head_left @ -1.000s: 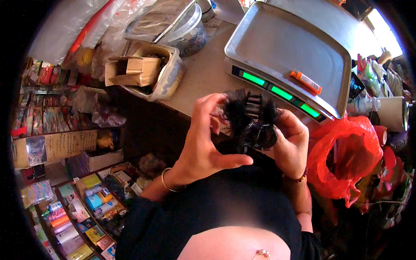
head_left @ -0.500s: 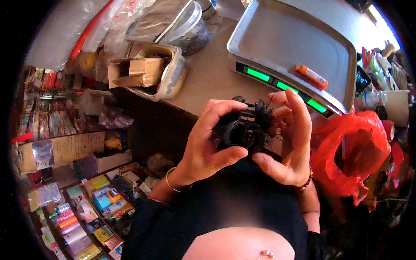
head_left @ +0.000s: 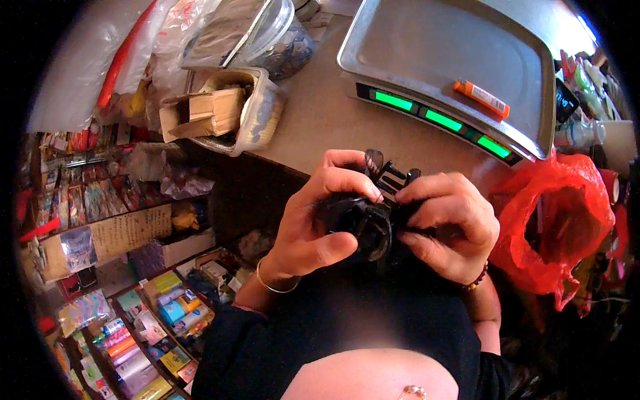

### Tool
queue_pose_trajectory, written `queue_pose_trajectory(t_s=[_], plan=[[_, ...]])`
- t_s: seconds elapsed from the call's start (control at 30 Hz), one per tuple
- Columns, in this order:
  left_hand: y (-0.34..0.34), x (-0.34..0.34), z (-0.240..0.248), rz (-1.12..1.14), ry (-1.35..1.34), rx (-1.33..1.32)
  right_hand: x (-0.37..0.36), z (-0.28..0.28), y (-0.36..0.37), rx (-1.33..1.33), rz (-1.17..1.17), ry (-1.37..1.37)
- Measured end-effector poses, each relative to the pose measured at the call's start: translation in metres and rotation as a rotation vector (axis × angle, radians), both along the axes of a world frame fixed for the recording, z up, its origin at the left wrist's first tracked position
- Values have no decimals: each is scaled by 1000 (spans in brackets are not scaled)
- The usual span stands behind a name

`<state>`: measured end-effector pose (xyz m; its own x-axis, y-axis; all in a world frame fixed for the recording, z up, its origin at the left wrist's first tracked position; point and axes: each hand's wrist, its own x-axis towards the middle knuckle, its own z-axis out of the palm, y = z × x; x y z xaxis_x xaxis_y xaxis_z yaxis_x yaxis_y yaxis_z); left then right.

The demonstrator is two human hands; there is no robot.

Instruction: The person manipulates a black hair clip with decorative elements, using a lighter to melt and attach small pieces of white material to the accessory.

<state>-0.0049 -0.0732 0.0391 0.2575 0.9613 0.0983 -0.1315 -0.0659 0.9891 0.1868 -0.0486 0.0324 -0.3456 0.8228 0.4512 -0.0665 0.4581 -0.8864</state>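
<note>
A black hair claw clip (head_left: pixel 391 179) with comb-like teeth and a dark rounded body is held between my two hands, above my lap and near the counter's edge. My left hand (head_left: pixel 308 227) wraps round its left side, thumb in front and fingers behind. Curled in at the right side, my right hand (head_left: pixel 460 223) pinches the clip with its fingers and thumb. The palms and fingers hide part of the clip, and its lower part blends into my black top (head_left: pixel 300 327).
A digital scale (head_left: pixel 440 47) with green displays stands on the counter (head_left: pixel 317 120), an orange tube (head_left: pixel 481 99) on its pan. An open red plastic bag (head_left: pixel 567 220) hangs right. Left are a plastic tub (head_left: pixel 257 120) holding a cardboard box (head_left: pixel 217 112), and shelves of small packages (head_left: pixel 133 360).
My right hand has closed from a spread pose onto the clip's right side. The clip has turned, so its teeth show more plainly. The view has shifted slightly.
</note>
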Motion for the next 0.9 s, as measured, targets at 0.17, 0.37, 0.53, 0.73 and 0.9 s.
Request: queue_pose_trajectory(t_s=[0.17,0.37,0.53,0.73,0.9], plan=[[1,4,-1,-39,-82,-53,-2,-12,-5,129,7,156],[2,10,5,-42,-168,-187,-2,-15,-7,91,4,200],[4,11,6,-40,-178,-183,-5,-16,-11,17,-19,236],[7,9,12,-65,-93,-191,4,-9,0,47,38,38],[7,15,19,1,126,-217,8,-8,0,-27,100,0]])
